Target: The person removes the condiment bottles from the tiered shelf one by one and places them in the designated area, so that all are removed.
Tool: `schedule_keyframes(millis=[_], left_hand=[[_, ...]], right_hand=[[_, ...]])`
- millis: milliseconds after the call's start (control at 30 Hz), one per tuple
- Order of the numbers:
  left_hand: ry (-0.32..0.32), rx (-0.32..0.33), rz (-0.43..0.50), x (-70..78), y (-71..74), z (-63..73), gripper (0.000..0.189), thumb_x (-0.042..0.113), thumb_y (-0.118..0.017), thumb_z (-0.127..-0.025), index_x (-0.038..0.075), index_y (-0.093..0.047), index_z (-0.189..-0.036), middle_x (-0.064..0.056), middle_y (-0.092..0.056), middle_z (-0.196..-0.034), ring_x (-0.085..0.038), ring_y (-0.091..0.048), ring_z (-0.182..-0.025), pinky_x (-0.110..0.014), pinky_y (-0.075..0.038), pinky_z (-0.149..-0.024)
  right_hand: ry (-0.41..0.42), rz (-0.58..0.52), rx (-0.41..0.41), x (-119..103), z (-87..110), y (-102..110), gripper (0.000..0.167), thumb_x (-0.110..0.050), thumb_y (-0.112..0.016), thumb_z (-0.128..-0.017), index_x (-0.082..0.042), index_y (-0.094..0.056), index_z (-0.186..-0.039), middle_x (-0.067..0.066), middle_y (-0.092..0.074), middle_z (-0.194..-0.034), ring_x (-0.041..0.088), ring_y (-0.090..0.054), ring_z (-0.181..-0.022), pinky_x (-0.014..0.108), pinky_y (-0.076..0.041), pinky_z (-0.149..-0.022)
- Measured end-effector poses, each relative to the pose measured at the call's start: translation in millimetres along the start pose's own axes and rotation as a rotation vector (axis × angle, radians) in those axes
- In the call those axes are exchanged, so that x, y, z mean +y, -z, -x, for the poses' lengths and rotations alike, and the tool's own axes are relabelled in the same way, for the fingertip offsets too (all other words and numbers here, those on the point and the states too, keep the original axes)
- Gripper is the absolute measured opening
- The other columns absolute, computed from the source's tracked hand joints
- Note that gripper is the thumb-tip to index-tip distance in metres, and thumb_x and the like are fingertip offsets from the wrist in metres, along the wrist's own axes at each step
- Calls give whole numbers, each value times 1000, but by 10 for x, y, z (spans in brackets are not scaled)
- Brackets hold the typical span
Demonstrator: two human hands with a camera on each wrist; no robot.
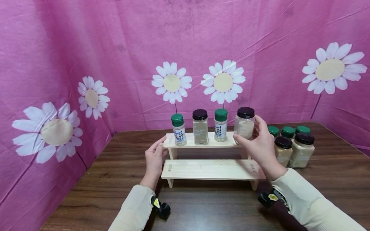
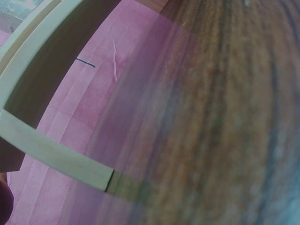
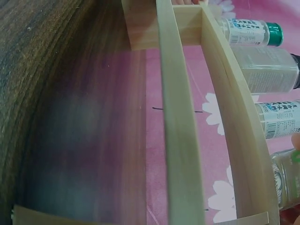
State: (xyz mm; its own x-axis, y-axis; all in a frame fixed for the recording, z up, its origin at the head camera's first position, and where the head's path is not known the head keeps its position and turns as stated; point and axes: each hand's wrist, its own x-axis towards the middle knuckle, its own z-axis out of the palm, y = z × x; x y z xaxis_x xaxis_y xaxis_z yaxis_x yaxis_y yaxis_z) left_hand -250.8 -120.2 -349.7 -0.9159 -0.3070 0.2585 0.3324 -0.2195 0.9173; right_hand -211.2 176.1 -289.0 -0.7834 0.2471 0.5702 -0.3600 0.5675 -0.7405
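A two-tier wooden spice rack (image 1: 213, 170) stands on the table. My left hand (image 1: 155, 158) grips the left end of its upper tier, thumb and fingers at the edge. At the right end of that tier, my right hand (image 1: 261, 144) holds a black-lidded seasoning jar (image 1: 245, 126) between thumb and fingers, its base right at the board. To its left on the tier stand a green-capped shaker (image 1: 221, 126), a black-lidded jar (image 1: 200, 128) and another green-capped shaker (image 1: 179, 131), all upright. In the right wrist view the held jar (image 3: 287, 176) is partly cut off.
Right of the rack, black-lidded jars (image 1: 302, 152) and several green-capped shakers (image 1: 303, 129) stand grouped on the brown wooden table (image 1: 208, 208). A pink cloth (image 1: 130, 64) with white daisies hangs behind and along the sides.
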Motion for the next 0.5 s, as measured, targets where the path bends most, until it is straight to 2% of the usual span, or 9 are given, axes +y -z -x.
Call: schedule_keyframes(millis=[67, 133, 200, 300, 433, 500], left_hand=[[1, -3, -2, -3, 1, -3, 35, -2, -43, -88, -12, -55, -119, -25, -58, -119, -2, -61, -78, -19, -52, -69], [-2, -6, -2, -4, 3, -3, 35, -2, -43, -88, -12, -55, -119, -24, -58, -118, -2, -61, -78, -20, -52, -69], [-5, -8, -1, -5, 4, -3, 34, -2, -43, -88, -12, -55, -119, -24, -58, -118, -2, -62, -78, -20, -52, -69], [-9, -12, 2, -7, 5, -5, 34, -2, -43, -88, -13, -55, -119, -24, -59, -117, -2, -62, -78, -20, -52, -69], [-6, -13, 5, -11, 9, -7, 34, -2, -44, -89, -13, -54, -119, -22, -61, -115, -2, -62, -78, -20, -52, -69], [-4, -14, 8, -11, 10, -7, 34, -2, -44, -89, -12, -54, -119, -22, -61, -115, -3, -62, -79, -20, -52, -69]], right_hand=[[0, -4, 10, -6, 4, 11, 80, -12, -79, -69, -8, -37, -137, 18, -56, -125, 29, -57, -106, 12, -40, -83], [-5, -15, 20, -12, 4, 23, 79, -12, -79, -69, -9, -38, -137, 17, -57, -124, 27, -57, -105, 6, -36, -79], [-8, -17, 30, -19, 4, 35, 80, -13, -79, -69, -10, -38, -137, 16, -58, -124, 25, -57, -104, 6, -36, -78], [-6, -24, 51, -22, 1, 51, 80, -13, -80, -69, -14, -39, -138, 13, -60, -122, 13, -56, -99, 8, -38, -78], [35, -68, 76, -10, -6, 70, 79, -9, -79, -68, -15, -41, -137, 12, -61, -119, -3, -53, -93, 9, -40, -77], [56, -97, 84, -5, -6, 83, 78, -5, -79, -68, -15, -42, -136, 13, -61, -119, -5, -52, -94, 8, -41, -77]])
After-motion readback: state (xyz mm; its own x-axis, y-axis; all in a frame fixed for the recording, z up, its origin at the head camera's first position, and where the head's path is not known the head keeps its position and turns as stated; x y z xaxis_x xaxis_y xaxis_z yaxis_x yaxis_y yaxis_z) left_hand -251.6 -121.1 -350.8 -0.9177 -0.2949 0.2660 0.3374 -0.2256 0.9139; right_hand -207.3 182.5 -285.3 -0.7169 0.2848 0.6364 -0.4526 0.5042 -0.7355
